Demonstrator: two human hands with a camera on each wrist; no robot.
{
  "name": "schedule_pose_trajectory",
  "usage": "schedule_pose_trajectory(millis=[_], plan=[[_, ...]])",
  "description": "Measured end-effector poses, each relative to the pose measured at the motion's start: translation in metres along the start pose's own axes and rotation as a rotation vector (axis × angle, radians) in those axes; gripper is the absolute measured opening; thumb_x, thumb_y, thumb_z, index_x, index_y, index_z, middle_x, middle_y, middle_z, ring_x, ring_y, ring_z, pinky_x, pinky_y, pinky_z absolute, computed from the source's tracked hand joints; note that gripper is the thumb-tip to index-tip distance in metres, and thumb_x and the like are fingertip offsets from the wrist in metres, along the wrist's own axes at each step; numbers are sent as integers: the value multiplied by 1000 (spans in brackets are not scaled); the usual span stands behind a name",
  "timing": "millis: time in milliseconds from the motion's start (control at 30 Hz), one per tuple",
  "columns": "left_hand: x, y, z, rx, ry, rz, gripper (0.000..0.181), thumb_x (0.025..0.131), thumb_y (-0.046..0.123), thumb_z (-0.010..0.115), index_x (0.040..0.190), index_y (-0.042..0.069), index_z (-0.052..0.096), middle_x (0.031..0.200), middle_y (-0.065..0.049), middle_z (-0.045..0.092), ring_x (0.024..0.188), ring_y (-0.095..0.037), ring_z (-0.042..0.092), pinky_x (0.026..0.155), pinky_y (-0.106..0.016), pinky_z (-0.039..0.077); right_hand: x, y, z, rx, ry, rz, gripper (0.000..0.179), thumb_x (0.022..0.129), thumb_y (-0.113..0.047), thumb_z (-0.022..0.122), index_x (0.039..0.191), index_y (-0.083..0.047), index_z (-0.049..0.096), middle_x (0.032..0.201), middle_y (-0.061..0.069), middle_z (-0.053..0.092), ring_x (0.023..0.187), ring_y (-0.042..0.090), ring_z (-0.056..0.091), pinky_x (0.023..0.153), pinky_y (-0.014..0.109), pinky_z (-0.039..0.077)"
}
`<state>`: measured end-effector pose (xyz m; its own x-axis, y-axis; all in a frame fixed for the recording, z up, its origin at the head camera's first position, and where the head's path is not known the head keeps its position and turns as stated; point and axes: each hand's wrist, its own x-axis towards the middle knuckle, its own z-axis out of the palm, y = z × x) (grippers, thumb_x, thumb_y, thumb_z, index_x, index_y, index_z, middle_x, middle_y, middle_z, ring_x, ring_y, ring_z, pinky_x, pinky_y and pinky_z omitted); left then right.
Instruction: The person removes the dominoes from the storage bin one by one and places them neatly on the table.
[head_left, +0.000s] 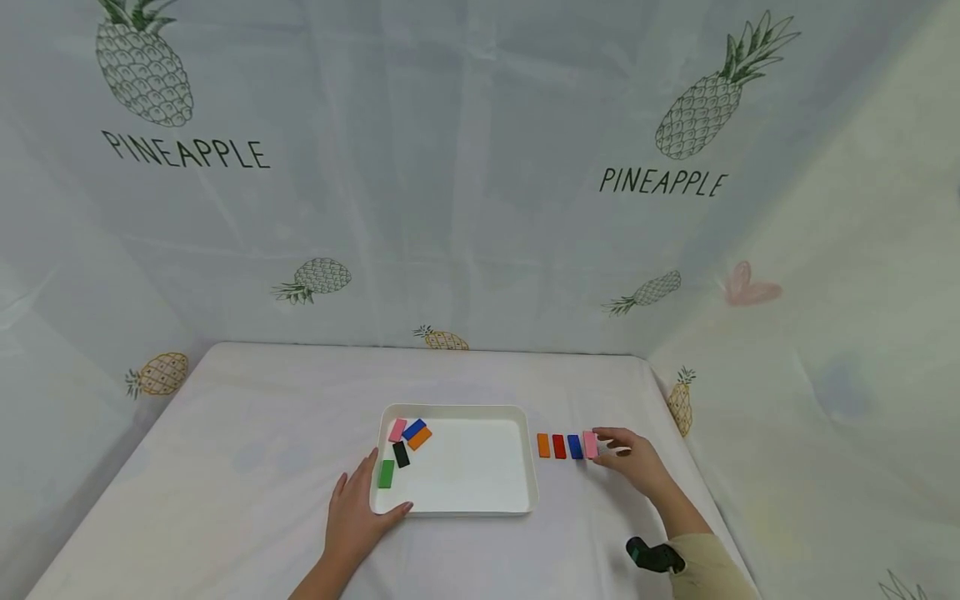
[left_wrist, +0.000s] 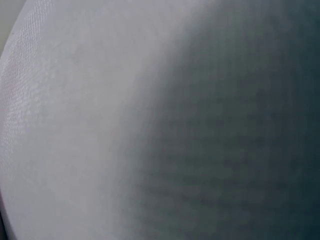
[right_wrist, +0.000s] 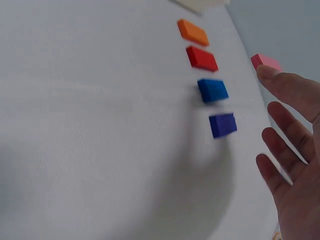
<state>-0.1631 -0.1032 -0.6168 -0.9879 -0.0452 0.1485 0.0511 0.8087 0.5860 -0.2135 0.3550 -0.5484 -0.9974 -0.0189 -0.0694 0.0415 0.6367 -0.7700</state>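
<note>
At the right side of the table, my right hand (head_left: pixel 637 460) pinches a pink block (head_left: pixel 590 444) between thumb and fingers. In the right wrist view this pink block (right_wrist: pixel 266 62) is raised off the cloth, while the other fingers spread apart. A row on the cloth holds an orange block (right_wrist: pixel 193 32), a red block (right_wrist: pixel 202 59), a blue block (right_wrist: pixel 213 90) and a purple block (right_wrist: pixel 223 124); in the head view the purple one is hidden. My left hand (head_left: pixel 356 515) rests with spread fingers at the near-left corner of a white tray (head_left: pixel 480 514), thumb on its front rim.
Inside the tray, at its left, lie a second pink block (head_left: pixel 397 430), another blue block (head_left: pixel 414 428), another orange block (head_left: pixel 419 438), a black block (head_left: pixel 401 454) and a green block (head_left: pixel 386 474). A pineapple-print curtain (head_left: pixel 480 208) surrounds the white-clothed table (head_left: pixel 300 400). Only blurred fabric fills the left wrist view.
</note>
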Motion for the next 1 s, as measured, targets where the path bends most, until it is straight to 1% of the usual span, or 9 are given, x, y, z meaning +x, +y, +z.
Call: schedule_pose_trajectory(millis=[133, 233, 367, 433, 567, 667, 800, 867, 1000], plan=[[1, 0, 0, 7, -4, -6, 112, 68, 61, 79, 149, 0, 33, 144, -23, 45, 133, -39, 40, 112, -61, 14, 2, 12, -4, 20, 3, 44, 50, 85, -21, 77, 131, -7, 61, 132, 17, 57, 119, 35, 51, 102, 53, 41], [1, 0, 0, 14, -1, -7, 111, 67, 60, 80, 148, -1, 33, 144, -23, 46, 133, -39, 41, 112, -61, 15, 3, 22, -5, 23, 10, 69, 52, 85, -19, 77, 131, -4, 60, 134, 20, 56, 122, 37, 50, 104, 53, 39], [0, 0, 0, 7, 16, -2, 110, 67, 58, 81, 147, -1, 34, 143, -23, 46, 132, -40, 42, 112, -62, 15, 6, 38, -5, 36, 26, 97, 55, 84, -20, 79, 132, -2, 59, 134, 21, 56, 122, 40, 51, 102, 53, 42], [-1, 1, 1, 3, 29, 3, 110, 66, 58, 81, 147, -1, 35, 142, -23, 47, 131, -40, 42, 111, -62, 16, 7, 45, -5, 61, 26, 117, 58, 84, -21, 79, 133, -1, 57, 134, 22, 56, 122, 41, 51, 101, 53, 42], [-2, 1, 0, 4, 38, 7, 111, 65, 60, 81, 146, -1, 36, 141, -23, 48, 130, -40, 43, 110, -63, 17, 10, 55, -5, 96, 26, 173, 61, 83, -24, 79, 135, -1, 56, 132, 20, 57, 120, 36, 53, 99, 48, 45], [-1, 2, -1, 3, 21, 0, 111, 66, 60, 81, 147, -1, 35, 142, -22, 47, 131, -39, 42, 111, -63, 16, 11, 59, -7, 115, 26, 205, 59, 83, -22, 79, 134, -3, 57, 129, 18, 59, 114, 30, 54, 94, 40, 49], [-1, 3, -3, 3, -7, -16, 111, 67, 59, 80, 148, 0, 33, 144, -22, 46, 133, -39, 41, 112, -61, 14, 14, 62, -9, 133, 17, 203, 56, 83, -18, 79, 132, -3, 59, 120, 14, 60, 105, 25, 53, 82, 28, 49], [-1, 3, -3, 4, -13, -21, 111, 67, 59, 80, 149, 0, 33, 144, -22, 45, 133, -39, 41, 112, -61, 14, 15, 63, -9, 131, 13, 205, 56, 81, -17, 80, 132, -3, 60, 116, 12, 61, 102, 24, 52, 79, 27, 48], [-1, 3, -3, 2, -17, -26, 112, 67, 60, 80, 149, 0, 33, 144, -22, 45, 133, -39, 40, 112, -61, 13, 18, 65, -10, 93, 9, 222, 61, 77, -24, 84, 131, -7, 62, 110, 8, 60, 99, 25, 50, 79, 31, 45]])
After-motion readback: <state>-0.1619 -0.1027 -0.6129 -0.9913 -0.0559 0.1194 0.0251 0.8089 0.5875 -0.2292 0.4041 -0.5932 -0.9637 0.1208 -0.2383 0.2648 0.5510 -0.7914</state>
